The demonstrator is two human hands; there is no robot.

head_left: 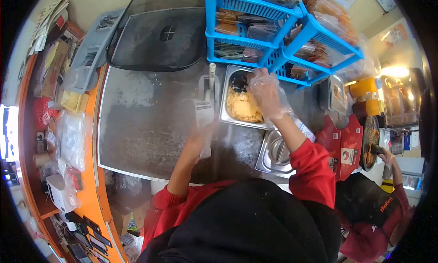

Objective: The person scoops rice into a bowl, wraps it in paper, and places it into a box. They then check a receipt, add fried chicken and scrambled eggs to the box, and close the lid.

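Note:
A steel food pan (222, 108) holds pale yellow shredded food (244, 105), with a dark round shape at its far end. My right hand (267, 95), in a clear plastic glove, is over the pan's right side. Its fingers are curled, and what they hold, if anything, is hidden. To the left of the pan, my left hand (197, 142) is smeared by motion. It grips a blurred white slip with printed lines (204, 113). A pale upright stick-like object (212, 73) stands just beyond the slip.
Blue tiered racks (267, 46) of packets stand at the back, beside a dark lid-like panel (159, 39). A steel lid (276, 149) lies near my right forearm. Red cartons (340, 144) are farther right. Another person's hand (388, 158) works at a pan (370, 142).

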